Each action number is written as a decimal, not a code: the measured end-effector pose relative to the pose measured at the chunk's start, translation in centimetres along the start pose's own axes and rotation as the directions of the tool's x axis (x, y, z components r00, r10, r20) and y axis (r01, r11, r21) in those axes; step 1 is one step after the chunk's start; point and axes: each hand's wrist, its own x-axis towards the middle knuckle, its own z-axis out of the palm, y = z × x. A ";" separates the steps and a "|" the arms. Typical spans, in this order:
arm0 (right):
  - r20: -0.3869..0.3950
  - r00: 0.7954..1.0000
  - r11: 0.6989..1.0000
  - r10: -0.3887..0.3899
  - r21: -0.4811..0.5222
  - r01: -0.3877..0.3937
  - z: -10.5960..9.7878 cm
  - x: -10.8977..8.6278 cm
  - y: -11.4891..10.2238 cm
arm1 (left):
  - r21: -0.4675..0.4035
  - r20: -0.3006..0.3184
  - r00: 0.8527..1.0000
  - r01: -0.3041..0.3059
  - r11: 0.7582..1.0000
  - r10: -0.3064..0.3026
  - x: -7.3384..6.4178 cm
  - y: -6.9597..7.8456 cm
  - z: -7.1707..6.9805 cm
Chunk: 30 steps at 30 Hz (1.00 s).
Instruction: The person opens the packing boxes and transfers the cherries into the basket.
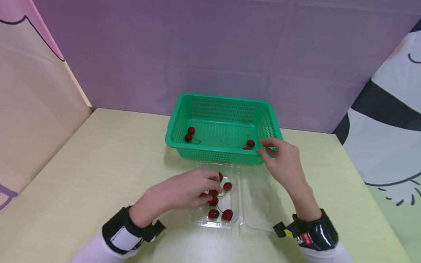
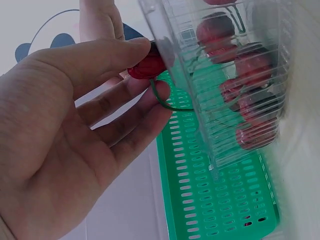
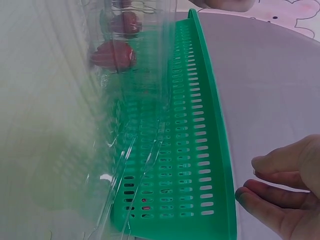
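Note:
My left hand (image 1: 184, 189) is over the clear plastic clamshell box (image 1: 236, 221), pinching a dark red cherry (image 2: 149, 67) between thumb and fingers. Its green stem (image 2: 167, 106) curves toward the box wall in the left wrist view. Several more cherries (image 1: 227, 215) lie in the box, some partly covered by that hand. At the front right corner of the green basket (image 1: 220, 149), my right hand (image 1: 285, 165) hovers above the rim. Its thumb and index finger stand apart with nothing between them. Beneath it, inside the basket, are two cherries (image 1: 250, 143), one mostly hidden by the rim.
Two cherries (image 1: 190, 134) sit at the basket's left end. The box's transparent lid (image 1: 263, 206) lies unfolded to the right on the pale wooden table (image 1: 115, 174). Behind the basket rises a purple backdrop (image 1: 218, 48), with printed panels on both sides.

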 end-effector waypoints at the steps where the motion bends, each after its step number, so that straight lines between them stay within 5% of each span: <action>1: 0.003 1.000 1.000 0.005 -0.002 -0.005 0.0 0.0 -0.1 | 0.001 -0.007 1.000 -0.002 1.000 0.002 0.0 0.0 0.0; 8: 0.035 0.999 1.000 -0.001 -0.015 0.001 -0.1 -0.2 -0.5 | 0.016 -0.074 0.997 0.005 1.000 -0.003 0.0 -0.1 -0.1; 13: 0.071 0.997 0.999 -0.035 -0.012 0.036 -0.3 -0.5 -1.2 | 0.029 -0.207 0.978 -0.014 0.999 0.019 0.1 -0.5 -0.1; 21: 0.169 0.984 0.997 -0.059 -0.033 0.065 -0.6 -1.0 -2.2 | 0.092 -0.462 0.881 -0.061 0.994 0.097 0.4 -1.0 -0.5; 30: 0.261 0.962 0.994 -0.077 -0.055 0.095 -0.3 -1.6 -3.1 | 0.115 -0.621 0.777 -0.042 0.992 0.105 0.6 -1.9 -0.7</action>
